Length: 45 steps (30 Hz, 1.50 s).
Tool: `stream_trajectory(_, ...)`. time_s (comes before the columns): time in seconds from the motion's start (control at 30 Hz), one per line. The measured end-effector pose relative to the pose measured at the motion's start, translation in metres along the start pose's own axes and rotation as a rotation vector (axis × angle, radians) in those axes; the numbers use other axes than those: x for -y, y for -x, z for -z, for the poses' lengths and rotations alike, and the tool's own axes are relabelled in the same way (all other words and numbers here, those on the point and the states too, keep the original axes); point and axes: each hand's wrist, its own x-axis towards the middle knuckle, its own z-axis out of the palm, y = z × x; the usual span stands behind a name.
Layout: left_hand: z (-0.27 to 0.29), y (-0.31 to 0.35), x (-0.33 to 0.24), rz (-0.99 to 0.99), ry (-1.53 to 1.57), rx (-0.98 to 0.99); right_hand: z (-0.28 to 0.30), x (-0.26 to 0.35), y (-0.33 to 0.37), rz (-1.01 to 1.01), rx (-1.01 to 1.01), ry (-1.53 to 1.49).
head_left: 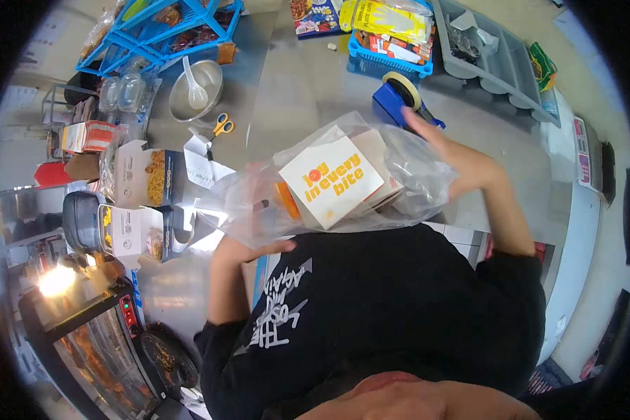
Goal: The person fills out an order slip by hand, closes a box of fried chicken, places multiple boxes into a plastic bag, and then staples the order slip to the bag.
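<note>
A clear plastic bag point(420, 178) is held up in front of my chest, stretched between both hands. Inside it sit a white food box point(329, 176) with orange and yellow print and another carton point(381, 157) beside it. An orange item shows at the box's left edge. My left hand point(257, 241) grips the bag's lower left side, its fingers partly veiled by the plastic. On the right end, my right hand point(458, 157) holds the bag, one digit stretched up toward a blue tape dispenser point(392, 105); its other fingers are largely hidden.
Left on the steel counter are a metal bowl point(213, 87) with a white spoon, yellow-handled scissors point(224, 124) and open food boxes point(136, 178). A lit food warmer point(91, 329) stands lower left. Behind are blue baskets point(392, 64) and a grey divided tray point(500, 77); a scale point(586, 157) is right.
</note>
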Motion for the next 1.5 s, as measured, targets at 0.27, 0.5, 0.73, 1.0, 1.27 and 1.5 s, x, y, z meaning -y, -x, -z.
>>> stream_trajectory(0.27, -0.026, -0.037, -0.012, -0.228, -0.108, -0.01, -0.036, 0.02, -0.045, 0.049, 0.07, 0.16)
stream_trajectory(0.5, -0.048, -0.063, -0.04, -0.379, -0.104, 0.016, -0.091, 0.018, -0.066, 0.142, -0.268, 0.181)
stream_trajectory(0.73, -0.048, -0.054, -0.049, -0.32, 0.088, -0.072, -0.096, 0.047, -0.075, 0.122, -0.373, 0.155)
stream_trajectory(1.0, -0.037, -0.093, -0.048, -0.477, -0.121, 0.049, -0.074, 0.083, -0.108, 0.686, -0.009, 0.683)
stream_trajectory(1.27, -0.071, -0.097, -0.061, -0.194, 0.406, 0.847, -0.057, 0.015, -0.166, 0.213, 0.382, -0.467)
stream_trajectory(1.5, -0.017, -0.115, -0.032, -0.365, -0.114, 0.022, -0.044, -0.024, -0.167, 0.027, 0.105, -0.224)
